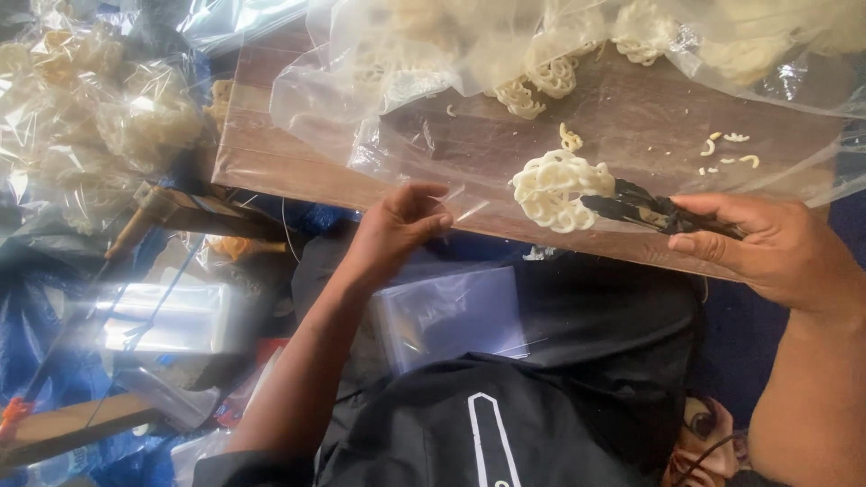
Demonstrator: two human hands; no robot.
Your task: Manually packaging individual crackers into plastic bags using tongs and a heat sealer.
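The right hand [776, 248] has its grip closed on black tongs [649, 209], whose tips pinch a pale lacy cracker [552, 188] over the wooden tabletop [631, 135]. The left hand [401, 225] pinches a clear plastic bag [465, 209] at the tabletop's edge. Squeeze gently; the cracker looks brittle.
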